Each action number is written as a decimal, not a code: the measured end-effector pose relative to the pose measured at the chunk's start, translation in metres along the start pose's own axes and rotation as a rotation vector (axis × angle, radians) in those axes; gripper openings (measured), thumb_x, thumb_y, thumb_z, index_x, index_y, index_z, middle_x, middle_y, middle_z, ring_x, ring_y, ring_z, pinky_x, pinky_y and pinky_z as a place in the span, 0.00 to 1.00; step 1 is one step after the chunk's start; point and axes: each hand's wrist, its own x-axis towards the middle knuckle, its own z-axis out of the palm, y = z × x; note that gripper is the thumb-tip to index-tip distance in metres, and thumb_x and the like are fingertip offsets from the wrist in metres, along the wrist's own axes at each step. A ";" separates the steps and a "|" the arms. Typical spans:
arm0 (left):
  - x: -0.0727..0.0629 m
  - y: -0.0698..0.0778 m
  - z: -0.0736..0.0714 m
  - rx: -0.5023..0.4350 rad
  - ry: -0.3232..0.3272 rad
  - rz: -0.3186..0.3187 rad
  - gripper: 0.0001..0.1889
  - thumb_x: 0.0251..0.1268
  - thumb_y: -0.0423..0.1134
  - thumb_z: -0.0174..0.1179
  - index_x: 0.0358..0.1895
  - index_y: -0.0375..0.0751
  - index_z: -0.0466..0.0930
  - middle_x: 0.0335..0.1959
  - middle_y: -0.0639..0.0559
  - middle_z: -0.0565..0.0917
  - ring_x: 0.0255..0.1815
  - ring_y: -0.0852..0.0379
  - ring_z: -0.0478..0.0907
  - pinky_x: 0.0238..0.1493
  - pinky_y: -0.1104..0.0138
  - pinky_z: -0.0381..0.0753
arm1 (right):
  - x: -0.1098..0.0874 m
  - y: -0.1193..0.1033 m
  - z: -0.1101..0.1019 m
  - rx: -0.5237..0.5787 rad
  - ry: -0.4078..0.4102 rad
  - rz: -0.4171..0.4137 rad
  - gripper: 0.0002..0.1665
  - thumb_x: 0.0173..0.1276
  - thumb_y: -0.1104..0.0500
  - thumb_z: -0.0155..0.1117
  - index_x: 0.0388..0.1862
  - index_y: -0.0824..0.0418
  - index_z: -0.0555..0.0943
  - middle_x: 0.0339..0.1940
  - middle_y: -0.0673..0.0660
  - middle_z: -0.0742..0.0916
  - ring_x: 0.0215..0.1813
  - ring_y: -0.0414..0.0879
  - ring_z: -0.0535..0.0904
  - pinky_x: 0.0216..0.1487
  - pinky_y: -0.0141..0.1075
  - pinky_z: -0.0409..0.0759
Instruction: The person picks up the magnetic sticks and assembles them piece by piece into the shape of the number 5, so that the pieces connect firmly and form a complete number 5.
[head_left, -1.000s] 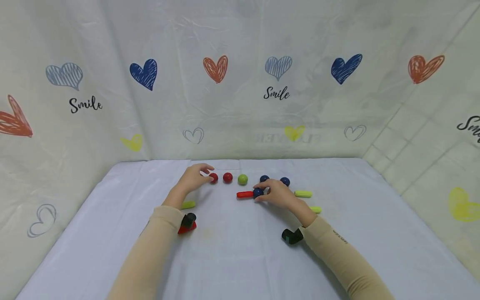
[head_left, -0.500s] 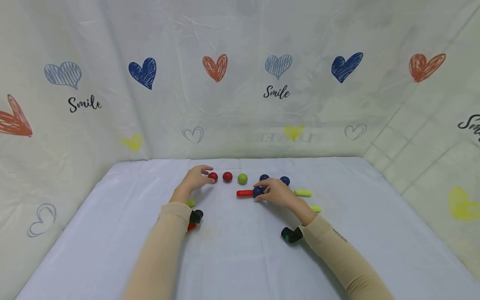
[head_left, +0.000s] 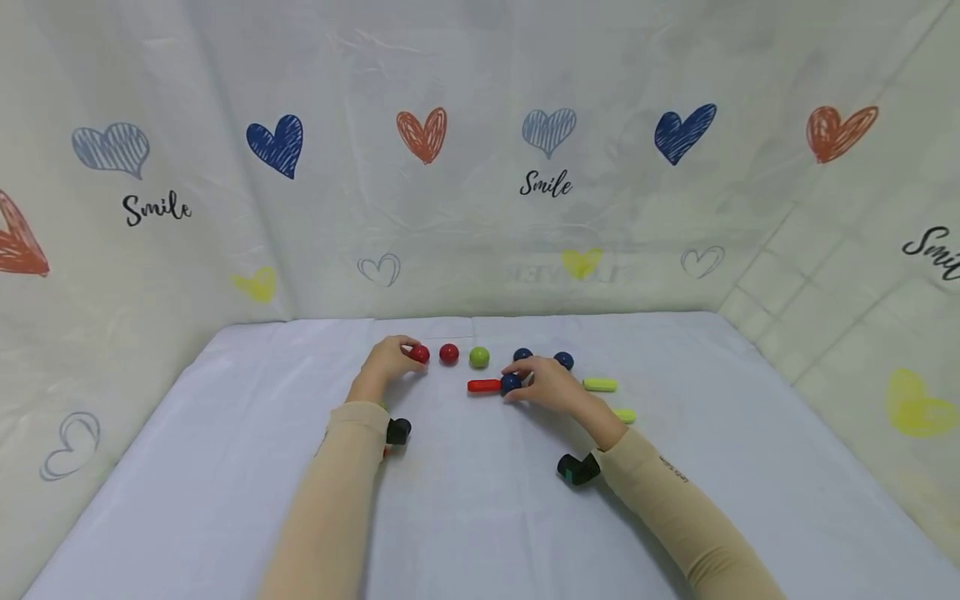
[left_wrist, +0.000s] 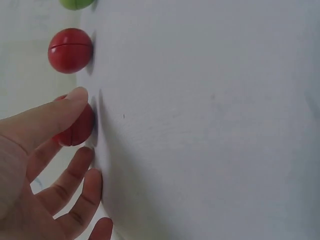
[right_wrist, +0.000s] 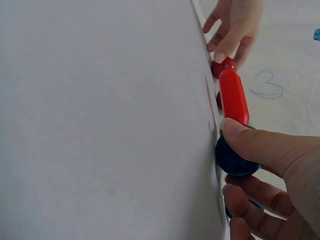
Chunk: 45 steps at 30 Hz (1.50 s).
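At the left end of a row of balls, my left hand (head_left: 385,361) holds the leftmost red ball (left_wrist: 82,126) between thumb and fingers, the thumb lying across it in the left wrist view. A second red ball (head_left: 448,354) and a green ball (head_left: 479,357) sit just to its right. My right hand (head_left: 553,386) pinches a dark blue ball (right_wrist: 235,159). A red faceted stick (right_wrist: 233,97) meets that ball end-on, pointing left in the head view; whether the two are joined I cannot tell. Two more blue balls (head_left: 564,361) lie behind the right hand.
Two yellow-green sticks (head_left: 600,385) lie right of my right hand. Partly hidden under the left wrist are another yellow-green piece and something red (head_left: 386,453). A white cloth covers the table (head_left: 465,500); a heart-printed sheet (head_left: 465,208) hangs behind.
My left hand has moved slightly right, its thumb and fingers coming closer round the leftmost red ball. The right hand stays at the blue ball. The head view has shifted a little.
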 end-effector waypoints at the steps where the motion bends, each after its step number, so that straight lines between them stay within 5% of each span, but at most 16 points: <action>1: 0.000 0.000 0.000 0.001 0.002 -0.008 0.28 0.63 0.37 0.70 0.67 0.39 0.77 0.58 0.36 0.79 0.60 0.39 0.75 0.63 0.46 0.71 | 0.000 0.000 0.000 -0.001 0.000 -0.002 0.26 0.62 0.54 0.79 0.59 0.58 0.86 0.46 0.56 0.87 0.39 0.45 0.79 0.40 0.37 0.79; 10: 0.002 -0.001 0.001 0.027 0.039 -0.026 0.24 0.63 0.40 0.71 0.63 0.40 0.80 0.56 0.38 0.81 0.58 0.40 0.76 0.61 0.43 0.67 | 0.001 0.001 0.002 0.002 0.005 0.011 0.26 0.62 0.53 0.79 0.59 0.57 0.86 0.46 0.55 0.87 0.38 0.44 0.79 0.40 0.37 0.79; 31: -0.009 0.005 -0.012 0.053 -0.018 -0.025 0.22 0.64 0.40 0.71 0.60 0.43 0.81 0.56 0.41 0.81 0.57 0.41 0.74 0.59 0.45 0.72 | 0.000 0.003 0.001 0.020 0.010 0.020 0.27 0.62 0.53 0.80 0.59 0.57 0.86 0.46 0.55 0.87 0.38 0.45 0.80 0.38 0.37 0.79; 45: -0.030 0.009 -0.015 0.129 -0.054 0.092 0.21 0.64 0.40 0.72 0.59 0.43 0.83 0.55 0.42 0.83 0.55 0.42 0.77 0.59 0.43 0.70 | 0.001 0.003 0.002 0.025 0.011 0.006 0.27 0.63 0.54 0.79 0.60 0.58 0.85 0.46 0.55 0.87 0.38 0.45 0.80 0.38 0.37 0.79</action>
